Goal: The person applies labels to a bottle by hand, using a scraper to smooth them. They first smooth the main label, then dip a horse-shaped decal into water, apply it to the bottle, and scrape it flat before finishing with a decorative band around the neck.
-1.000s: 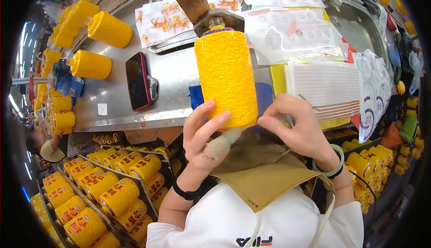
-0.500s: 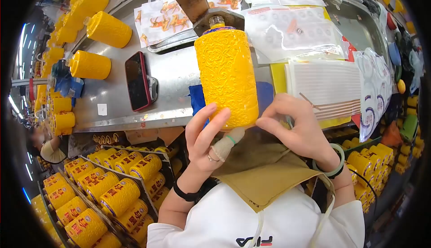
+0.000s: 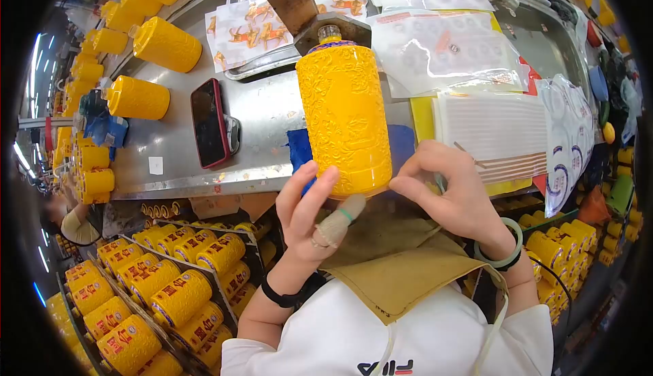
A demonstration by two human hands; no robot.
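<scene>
A yellow embossed bottle (image 3: pixel 345 114) hangs neck-up from a metal bracket (image 3: pixel 333 30), its glossy base toward me. A raised panel faces up on its side. My left hand (image 3: pixel 306 219) is at the lower left of the bottle, fingers stretched and apart. Two fingertips overlap its side, and the thumb, in a pale finger cot (image 3: pixel 337 225) with a green band, is by the base. My right hand (image 3: pixel 452 195) is closed, with thumb and finger pressed together at the bottle's lower right edge. Whatever it may pinch is hidden.
A phone (image 3: pixel 209 123) lies on the metal table (image 3: pixel 262 165), left of a blue cloth (image 3: pixel 298 150). Decal sheets (image 3: pixel 452 53) are stacked to the right. More yellow bottles (image 3: pixel 166 44) stand at left; crates of labelled bottles (image 3: pixel 180 298) are below. A person (image 3: pixel 78 223) is at far left.
The bottle has turned about its long axis, bringing a raised panel into view in place of the swirls. My left fingers have shifted slightly left. My right hand has hardly moved.
</scene>
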